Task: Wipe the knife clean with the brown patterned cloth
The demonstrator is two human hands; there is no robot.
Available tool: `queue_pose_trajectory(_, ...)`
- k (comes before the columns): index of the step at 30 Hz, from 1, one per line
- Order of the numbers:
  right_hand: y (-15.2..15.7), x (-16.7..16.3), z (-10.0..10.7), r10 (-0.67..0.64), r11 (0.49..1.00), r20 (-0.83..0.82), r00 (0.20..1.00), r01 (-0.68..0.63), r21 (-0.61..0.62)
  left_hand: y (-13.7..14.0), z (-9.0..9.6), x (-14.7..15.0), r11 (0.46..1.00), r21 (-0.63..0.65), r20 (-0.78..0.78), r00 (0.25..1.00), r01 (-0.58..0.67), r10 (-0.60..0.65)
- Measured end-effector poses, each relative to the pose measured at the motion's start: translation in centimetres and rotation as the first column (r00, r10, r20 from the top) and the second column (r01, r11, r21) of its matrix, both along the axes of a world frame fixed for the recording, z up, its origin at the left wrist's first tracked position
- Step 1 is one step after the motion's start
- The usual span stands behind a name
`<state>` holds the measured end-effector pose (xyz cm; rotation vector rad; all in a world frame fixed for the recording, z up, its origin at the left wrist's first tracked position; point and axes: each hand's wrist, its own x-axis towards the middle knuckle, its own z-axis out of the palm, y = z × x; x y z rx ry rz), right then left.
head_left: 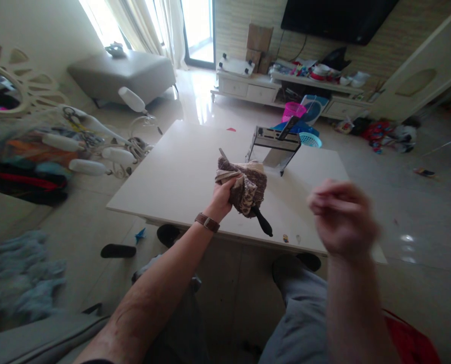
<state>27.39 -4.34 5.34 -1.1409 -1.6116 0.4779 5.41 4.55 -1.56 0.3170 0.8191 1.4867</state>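
Observation:
My left hand [224, 194] is closed round a bunched brown patterned cloth [248, 184] above the white table. The cloth is wrapped about a knife. Its black handle [263, 222] sticks out at the lower right, and a narrow blade tip [222, 152] shows at the upper left; the cloth hides the rest of the blade. My right hand [342, 217] is raised over the table's right side, apart from the cloth. Motion smears its fingers, which look curled; whether they hold anything cannot be made out.
On the white table [164, 172], a metal stand [274, 144] has a black handle rising from its top. Two small items lie at the near edge. A white lamp with several arms [107, 131] is at the left. Beyond the table are a pink basket [293, 111] and a low cabinet [244, 88].

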Motion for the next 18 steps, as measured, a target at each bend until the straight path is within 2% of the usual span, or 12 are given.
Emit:
queue_pose_trajectory(1, 0.9, -0.6, -0.7, 0.015, 0.994, 0.025, 1.0, -0.012, -0.107, 0.1, 0.0, 0.0, 1.0, 0.002, -0.002, 1.0, -0.009, 0.009)
queue_pose_trajectory(3, 1.9, -2.3, -2.8, 0.074, 0.937, 0.103, 0.992, -0.034, -0.347, 0.3, -0.2, -0.2, 0.999, 0.016, -0.005, 0.999, -0.031, 0.031)
queue_pose_trajectory(5, 1.9, -4.2, -5.1, 0.15, 0.874, 0.184, 0.971, -0.044, -0.484, 0.5, -0.4, -0.3, 0.998, 0.031, -0.015, 0.999, -0.045, 0.046)
queue_pose_trajectory(7, 1.5, -5.5, -6.7, 0.168, 0.86, 0.234, 0.958, -0.026, -0.51, 0.7, -0.6, -0.4, 0.998, 0.028, -0.024, 0.998, -0.05, 0.051)
queue_pose_trajectory(9, 1.1, -6.0, -7.4, 0.171, 0.863, 0.283, 0.944, -0.005, -0.505, 0.9, -0.8, -0.4, 0.999, 0.013, -0.028, 0.998, -0.052, 0.053)
queue_pose_trajectory(14, 1.4, -4.7, -6.6, 0.148, 0.876, 0.411, 0.899, 0.073, -0.477, 1.6, -1.0, -1.1, 0.998, 0.015, -0.004, 0.998, -0.069, 0.069)
queue_pose_trajectory(18, 1.3, -3.4, -6.2, 0.158, 0.883, 0.472, 0.867, 0.09, -0.461, 3.0, -1.4, -3.2, 0.985, 0.049, 0.032, 0.986, -0.163, 0.161)
